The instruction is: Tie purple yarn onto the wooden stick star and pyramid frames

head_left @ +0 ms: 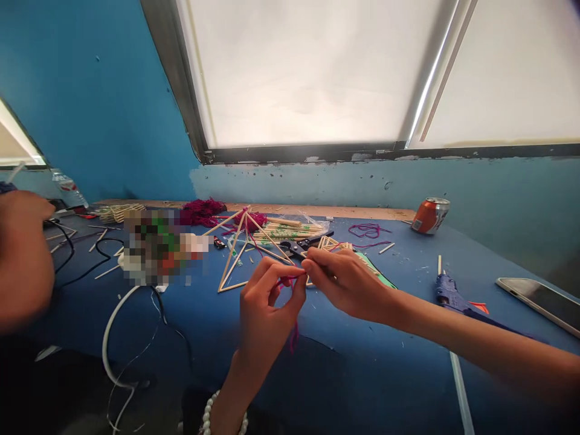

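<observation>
My left hand [272, 302], a white bead bracelet on its wrist, pinches a magenta string [294, 338] whose loose end hangs below the fingers. Close against it, my right hand [347, 275] is closed in a pinch at the same spot; the string seems to run between both sets of fingertips. Just behind the hands stands a pyramid frame of thin wooden sticks [232, 249], tied with magenta string at its top. Black-handled pliers [296, 246] and a smaller stick frame [334, 243] lie behind my fingers, partly hidden.
At right are a blue glue gun [446, 290], a phone [544, 296] and an orange can [430, 216]. Magenta yarn [202, 211] and packed sticks [294, 229] lie at the back. Another person's arm [22, 260] reaches in at left, near cables [109, 332] and a plastic bottle [67, 188].
</observation>
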A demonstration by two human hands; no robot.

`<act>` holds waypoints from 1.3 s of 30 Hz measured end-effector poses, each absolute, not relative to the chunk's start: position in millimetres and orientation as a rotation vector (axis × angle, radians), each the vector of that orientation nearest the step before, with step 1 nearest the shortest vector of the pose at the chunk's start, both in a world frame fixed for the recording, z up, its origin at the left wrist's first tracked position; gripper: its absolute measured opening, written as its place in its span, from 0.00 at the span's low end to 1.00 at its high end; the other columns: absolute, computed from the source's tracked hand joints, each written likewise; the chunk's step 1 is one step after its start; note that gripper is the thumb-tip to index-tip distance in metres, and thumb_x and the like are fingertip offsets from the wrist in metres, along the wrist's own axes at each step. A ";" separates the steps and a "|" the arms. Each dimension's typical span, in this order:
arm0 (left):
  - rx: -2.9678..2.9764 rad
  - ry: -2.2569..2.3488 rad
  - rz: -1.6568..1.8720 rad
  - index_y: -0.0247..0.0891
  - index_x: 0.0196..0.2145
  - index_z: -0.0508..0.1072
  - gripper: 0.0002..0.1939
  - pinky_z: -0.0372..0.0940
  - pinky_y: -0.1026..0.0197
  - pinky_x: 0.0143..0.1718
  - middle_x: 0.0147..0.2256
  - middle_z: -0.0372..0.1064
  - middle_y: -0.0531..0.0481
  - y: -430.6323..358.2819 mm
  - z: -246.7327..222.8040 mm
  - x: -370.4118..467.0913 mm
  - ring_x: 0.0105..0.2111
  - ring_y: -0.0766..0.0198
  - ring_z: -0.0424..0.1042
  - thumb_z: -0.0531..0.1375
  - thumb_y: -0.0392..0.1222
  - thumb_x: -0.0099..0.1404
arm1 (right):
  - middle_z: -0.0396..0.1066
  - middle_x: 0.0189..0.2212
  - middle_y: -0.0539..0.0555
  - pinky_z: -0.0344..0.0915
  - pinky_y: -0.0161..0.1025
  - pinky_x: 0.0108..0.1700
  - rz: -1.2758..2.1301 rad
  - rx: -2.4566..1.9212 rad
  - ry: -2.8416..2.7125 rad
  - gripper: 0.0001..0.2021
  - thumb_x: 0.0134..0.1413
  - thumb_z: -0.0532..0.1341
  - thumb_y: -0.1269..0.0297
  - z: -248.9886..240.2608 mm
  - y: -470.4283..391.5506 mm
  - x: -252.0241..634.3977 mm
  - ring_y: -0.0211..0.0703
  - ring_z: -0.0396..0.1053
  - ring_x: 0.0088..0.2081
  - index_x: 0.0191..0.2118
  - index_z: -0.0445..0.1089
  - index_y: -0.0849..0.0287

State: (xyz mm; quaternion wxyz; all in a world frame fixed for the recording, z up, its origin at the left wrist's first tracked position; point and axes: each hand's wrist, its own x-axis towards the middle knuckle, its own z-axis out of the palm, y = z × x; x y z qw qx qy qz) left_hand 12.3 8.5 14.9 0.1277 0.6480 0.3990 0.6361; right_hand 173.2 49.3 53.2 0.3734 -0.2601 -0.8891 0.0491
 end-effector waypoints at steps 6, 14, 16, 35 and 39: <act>1.847 1.172 1.869 0.41 0.32 0.76 0.05 0.52 0.69 0.20 0.27 0.62 0.55 13.9 8.0 8.1 0.23 0.71 0.59 0.64 0.42 0.66 | 0.51 0.17 0.44 0.43 0.37 0.27 0.194 -0.780 -2.263 0.22 0.71 0.49 0.58 47.7 52.3 164.0 0.32 0.46 0.21 0.23 0.54 0.59; 1.770 1.122 1.856 0.40 0.31 0.78 0.08 0.50 0.67 0.19 0.26 0.62 0.54 12.2 9.2 6.9 0.21 0.72 0.55 0.65 0.45 0.65 | 0.51 0.16 0.45 0.44 0.37 0.27 0.319 -0.825 -2.275 0.26 0.71 0.47 0.53 50.0 52.5 160.2 0.32 0.47 0.20 0.21 0.55 0.59; 1.770 1.125 1.883 0.40 0.30 0.78 0.08 0.48 0.67 0.19 0.26 0.61 0.55 11.6 9.8 5.8 0.21 0.72 0.55 0.66 0.45 0.64 | 0.50 0.16 0.45 0.44 0.37 0.26 0.352 -0.844 -2.269 0.27 0.71 0.47 0.51 51.6 50.3 158.8 0.33 0.46 0.20 0.20 0.55 0.59; 1.745 1.316 1.645 0.41 0.30 0.67 0.07 0.46 0.67 0.21 0.19 0.47 0.60 17.3 -3.7 -2.5 0.19 0.70 0.49 0.61 0.44 0.62 | 0.64 0.17 0.48 0.43 0.38 0.23 0.066 -0.850 -2.602 0.19 0.69 0.51 0.61 67.9 -37.3 197.1 0.32 0.52 0.17 0.26 0.67 0.59; 1.713 1.370 1.541 0.41 0.31 0.65 0.10 0.44 0.67 0.22 0.19 0.45 0.61 9.9 -2.8 -1.6 0.19 0.70 0.47 0.60 0.48 0.63 | 0.77 0.27 0.48 0.53 0.35 0.21 0.307 -0.464 -2.876 0.12 0.67 0.55 0.55 69.5 -89.5 176.7 0.35 0.70 0.23 0.42 0.75 0.49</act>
